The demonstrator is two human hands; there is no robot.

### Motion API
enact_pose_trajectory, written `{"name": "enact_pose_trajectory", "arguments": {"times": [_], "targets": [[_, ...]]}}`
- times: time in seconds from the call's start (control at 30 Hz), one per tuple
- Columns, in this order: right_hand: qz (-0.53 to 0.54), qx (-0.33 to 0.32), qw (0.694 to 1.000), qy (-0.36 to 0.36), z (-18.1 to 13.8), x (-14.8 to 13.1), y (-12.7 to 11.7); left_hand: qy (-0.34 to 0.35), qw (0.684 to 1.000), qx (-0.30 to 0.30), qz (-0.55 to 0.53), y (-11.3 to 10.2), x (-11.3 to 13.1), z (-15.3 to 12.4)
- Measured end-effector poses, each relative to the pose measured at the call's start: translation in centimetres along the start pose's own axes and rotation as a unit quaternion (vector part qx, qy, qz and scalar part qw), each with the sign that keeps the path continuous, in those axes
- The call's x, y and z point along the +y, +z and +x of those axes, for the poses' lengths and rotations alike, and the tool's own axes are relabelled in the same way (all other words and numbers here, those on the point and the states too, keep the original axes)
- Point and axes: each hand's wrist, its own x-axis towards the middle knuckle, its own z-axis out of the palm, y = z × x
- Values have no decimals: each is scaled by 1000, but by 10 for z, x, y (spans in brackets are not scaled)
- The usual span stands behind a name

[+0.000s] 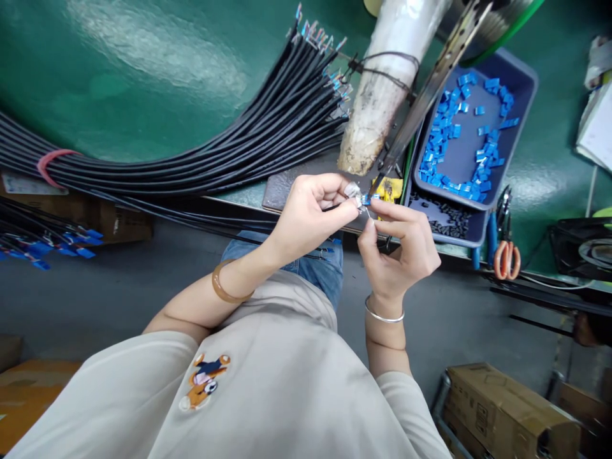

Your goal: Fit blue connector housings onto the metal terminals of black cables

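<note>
My left hand (310, 213) is closed around the end of a black cable (329, 206), with white material wrapped on the fingertips. At the cable's end, a small blue connector (368, 199) sits beneath the tip of a metal soldering iron (401, 134). Thumb and fingers of my right hand (401, 242) pinch a thin silvery wire (368, 211), which reaches up toward the connector. Just behind the fingertips lies a yellow block (388, 189). The exact contact between iron, wire and connector is too small to make out.
A large bundle of black cables (191, 169) lies at the left. A fume duct (382, 89) hangs over the work spot. To the right stand a bin (523, 83) of blue connectors, a bin of small black parts (442, 217), and orange-handled scissors (507, 260).
</note>
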Motion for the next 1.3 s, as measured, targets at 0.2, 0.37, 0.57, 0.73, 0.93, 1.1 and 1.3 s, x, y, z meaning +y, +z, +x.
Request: {"name": "enact_pose_trajectory", "arguments": {"times": [0.2,0.37,0.57,0.73,0.93,1.1,1.3], "targets": [[0,8,1000,18,1,-1,1,2,1000,-3,-4,1,-1,-2],[-4,3,1000,21,1,0,0,13,1000,-3,15,2,-1,-2],[-7,3,1000,25,1,-2,-1,24,1000,0,15,2,1,-1],[-3,7,1000,22,2,-2,1,4,1000,-15,6,1,0,0],[-14,8,1000,22,2,0,1,-3,1000,-20,17,1,-1,-1],[-25,11,999,22,4,-2,-1,28,999,-11,39,3,3,-2],[-26,17,999,19,4,-6,-1,39,998,-17,46,2,2,-1]]}}
